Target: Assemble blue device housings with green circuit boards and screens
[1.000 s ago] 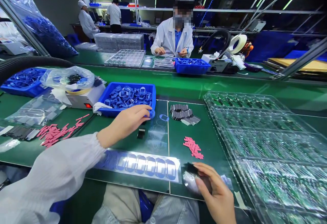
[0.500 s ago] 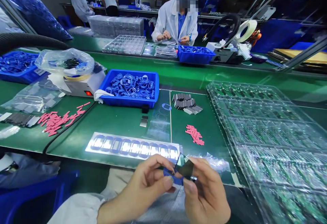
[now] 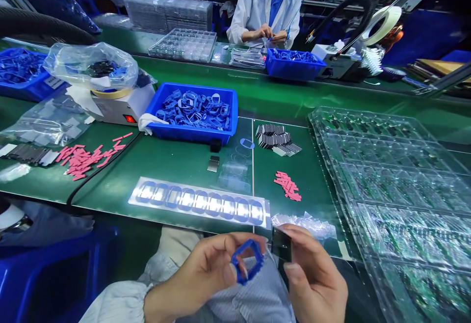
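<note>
A: What does the whole spread look like?

B: A long green workbench [image 3: 165, 166] crosses the view, and beyond it a co-worker [image 3: 267, 13] in a white coat works at a second bench. Clear plastic trays [image 3: 316, 117] are stacked on the right, and a blue tub [image 3: 184, 133] of loose blue frames sits straight ahead.

A: And closer in?

B: A white sheet [image 3: 198, 202] carrying a row of blue frames lies near the bench's front edge. Pink strips [image 3: 287, 185] lie to its right, and a small grey square [image 3: 212, 164] lies just below the tub.

A: What has just changed?

B: The two pieces in the person's hands have parted. A moment ago, the blue frame [image 3: 247, 261] and the dark square [image 3: 281, 244] were pressed together. Now they are held just apart, not touching as far as I can see.

A: How are the hands set?

B: Both are raised over the lap, off the bench. The left hand [image 3: 209, 274] pinches the frame between thumb and fingertips, with the frame tilted on a corner. The right hand [image 3: 312, 274] pinches the square between thumb and fingers, holding it nearly upright. Neither hand is spread.

A: So where is the frame?

B: In the left hand, in the air over the lap, just below the bench's front edge.
</note>
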